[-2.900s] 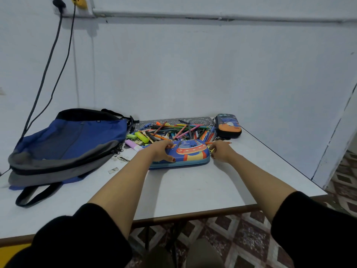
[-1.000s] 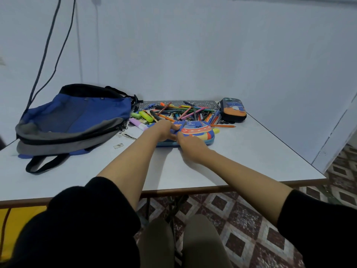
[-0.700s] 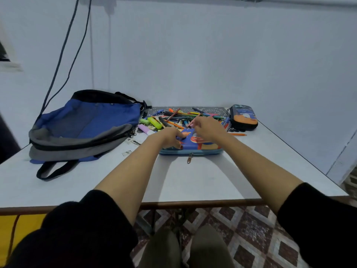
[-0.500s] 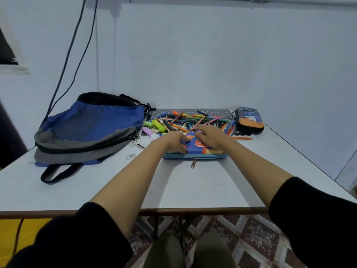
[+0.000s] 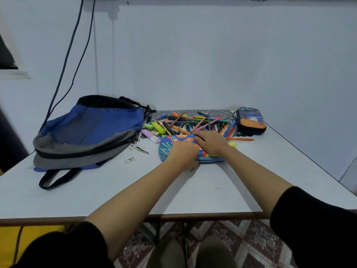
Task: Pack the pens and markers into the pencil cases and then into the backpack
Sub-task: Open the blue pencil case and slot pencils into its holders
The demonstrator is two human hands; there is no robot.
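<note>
1. Blue pencil case point(image 5: 167, 147) with a space print, flat on the white table point(image 5: 212, 192), lid down, just in front of the pile of pens and markers point(image 5: 193, 122).
2. Left hand point(image 5: 183, 154) over the case's near edge, back upward, fingers bent and their tips hidden; impossible to tell whether gripping the edge or only resting on it.
3. Right hand point(image 5: 211, 142) laid flat on the lid, fingers nearly straight and close together, pointing left, touching the left hand.
4. Pens and markers loose on a dark patterned mat point(image 5: 226, 113) by the wall, crossing one another at all angles, none inside either case.
5. Green highlighter point(image 5: 158, 127) and purple highlighter point(image 5: 150, 136) at the pile's left edge, the purple one just beside the case's far left corner.
6. Orange pencil point(image 5: 241, 139) alone on the table, to the right of the right hand.
7. Dark pencil case point(image 5: 250, 120) with an orange panel, shut, at the mat's right end, apart from the blue one.
8. Blue and grey backpack point(image 5: 88, 132) lying at the table's left, well apart from both hands, black strap trailing toward the near edge.
9. Two dark cables point(image 5: 69, 53) down the wall above the backpack.
</note>
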